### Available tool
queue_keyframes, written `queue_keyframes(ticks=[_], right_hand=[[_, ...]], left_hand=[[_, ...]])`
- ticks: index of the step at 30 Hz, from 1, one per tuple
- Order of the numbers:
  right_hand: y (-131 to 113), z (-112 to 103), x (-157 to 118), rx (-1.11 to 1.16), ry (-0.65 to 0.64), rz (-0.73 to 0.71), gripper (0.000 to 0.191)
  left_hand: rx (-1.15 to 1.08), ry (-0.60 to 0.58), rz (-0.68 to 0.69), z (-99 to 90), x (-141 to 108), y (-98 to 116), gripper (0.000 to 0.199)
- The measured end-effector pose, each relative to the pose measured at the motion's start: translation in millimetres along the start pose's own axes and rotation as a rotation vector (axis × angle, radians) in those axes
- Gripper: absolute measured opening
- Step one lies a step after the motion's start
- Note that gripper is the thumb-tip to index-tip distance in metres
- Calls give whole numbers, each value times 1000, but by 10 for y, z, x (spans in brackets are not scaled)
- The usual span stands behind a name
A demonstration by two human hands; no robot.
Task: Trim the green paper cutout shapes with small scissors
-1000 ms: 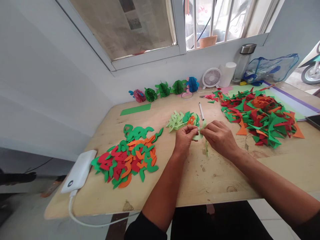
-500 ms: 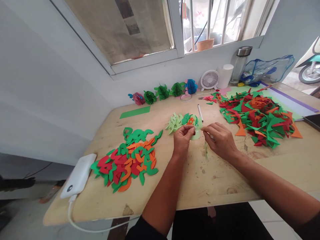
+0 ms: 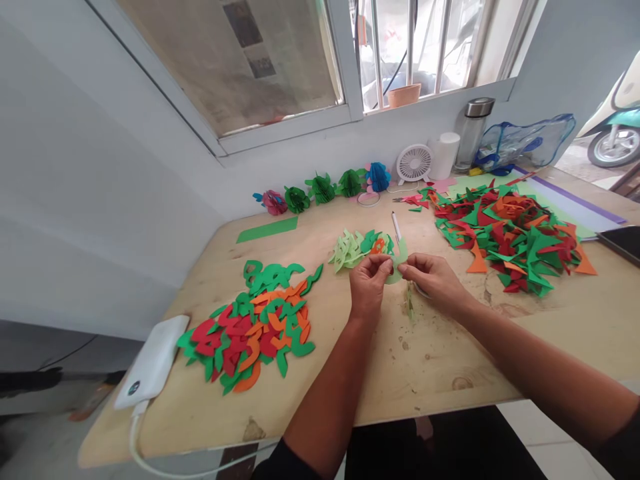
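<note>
Between my hands is a pale green curved paper cutout (image 3: 402,249). My left hand (image 3: 369,283) pinches its left side with thumb and finger. On the other side my right hand (image 3: 434,280) closes its fingertips on the paper's right edge. Just beyond my left hand lie light green paper cutouts (image 3: 346,251), with green and orange cutouts (image 3: 379,244) beside them. A white pen (image 3: 396,225) lies behind the held paper. Under my right hand a small pale green scrap (image 3: 410,303) and something thin are partly hidden.
Red, orange and green cutouts (image 3: 255,327) are heaped on the left, offcuts (image 3: 515,233) on the right. Paper ornaments (image 3: 321,189), a small fan (image 3: 414,163) and a glass bottle (image 3: 471,137) line the wall. A power bank (image 3: 153,360) sits at the left edge.
My right hand has moved in closer to my left and now pinches the paper's edge. The pale green cutout stands more visible between them. The view has shifted slightly.
</note>
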State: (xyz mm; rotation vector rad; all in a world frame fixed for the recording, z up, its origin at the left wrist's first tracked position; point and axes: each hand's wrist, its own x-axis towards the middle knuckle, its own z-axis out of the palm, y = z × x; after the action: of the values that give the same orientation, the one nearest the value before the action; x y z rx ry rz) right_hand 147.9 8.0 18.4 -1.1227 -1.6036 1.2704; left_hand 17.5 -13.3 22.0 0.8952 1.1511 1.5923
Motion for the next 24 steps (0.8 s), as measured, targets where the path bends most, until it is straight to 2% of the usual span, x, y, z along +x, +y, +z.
queue_keyframes(ticks=[5,13,20,24], right_hand=[[6,21,5,106,-11,28,33],[56,17,26,-7,20,-29,31],[-48,7,-5,-79,-3,-73,34],[-81,-28,-11,-51,49,-91,31]], left_hand=[[-11,-20,-35,12,-5,-33,11],[68,-58,-60,11,-16,-3,18],[71,-50,-63,-23,11,-14,20],[95,-58,-40,-40,18,-7,18]])
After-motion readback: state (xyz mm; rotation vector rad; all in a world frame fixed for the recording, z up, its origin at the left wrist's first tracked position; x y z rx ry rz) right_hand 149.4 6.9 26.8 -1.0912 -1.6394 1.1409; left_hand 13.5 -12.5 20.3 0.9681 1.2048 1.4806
